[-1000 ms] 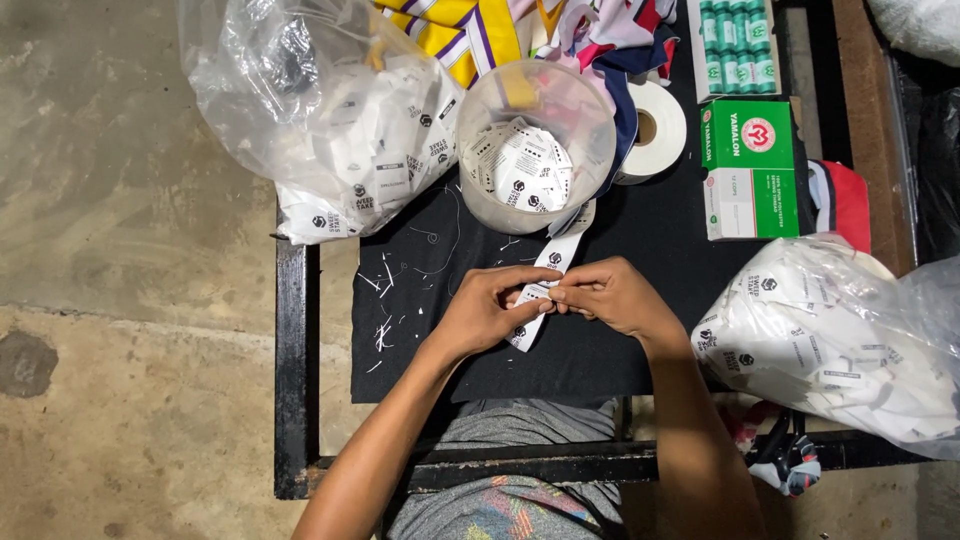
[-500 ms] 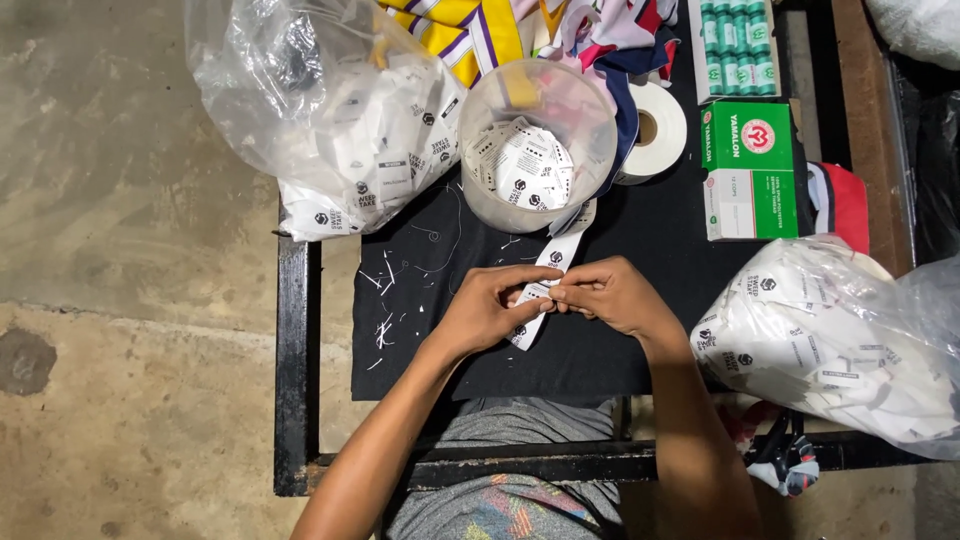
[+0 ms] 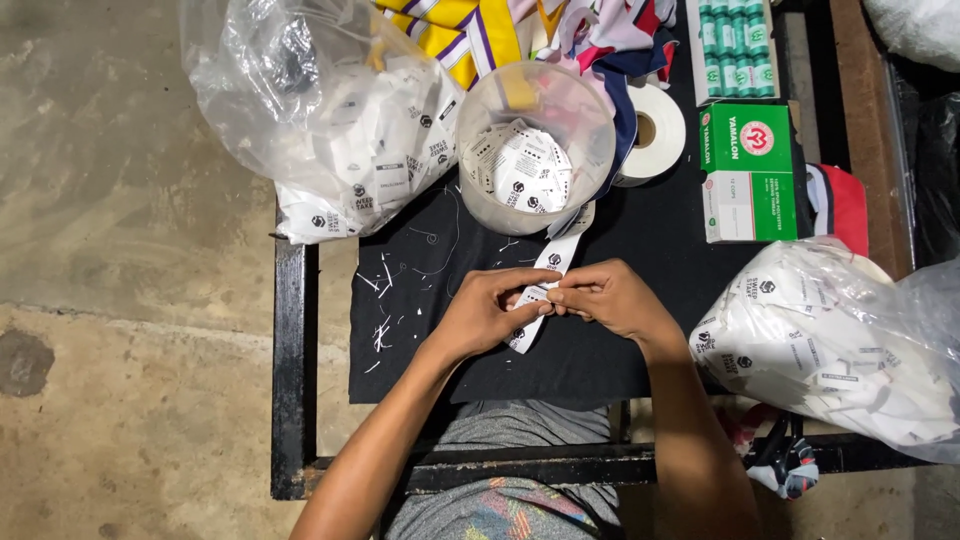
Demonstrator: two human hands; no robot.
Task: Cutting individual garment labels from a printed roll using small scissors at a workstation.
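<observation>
A white label strip (image 3: pixel 540 290) is pinched between both hands over the black cloth (image 3: pixel 600 360).
The left hand (image 3: pixel 485 315) and right hand (image 3: pixel 610 300) are closed on it; beyond stand a clear tub of labels (image 3: pixel 535 150) and a tape roll (image 3: pixel 655 135).

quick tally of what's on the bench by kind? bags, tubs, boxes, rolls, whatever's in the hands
Clear plastic bags of white labels: 2 (left bag, right bag)
Clear round tub of labels: 1
Green boxes: 2 (thread box, spool tray)
White tape roll: 1
White label strip, pinched between left hand and right hand: 1
Total: 7
</observation>
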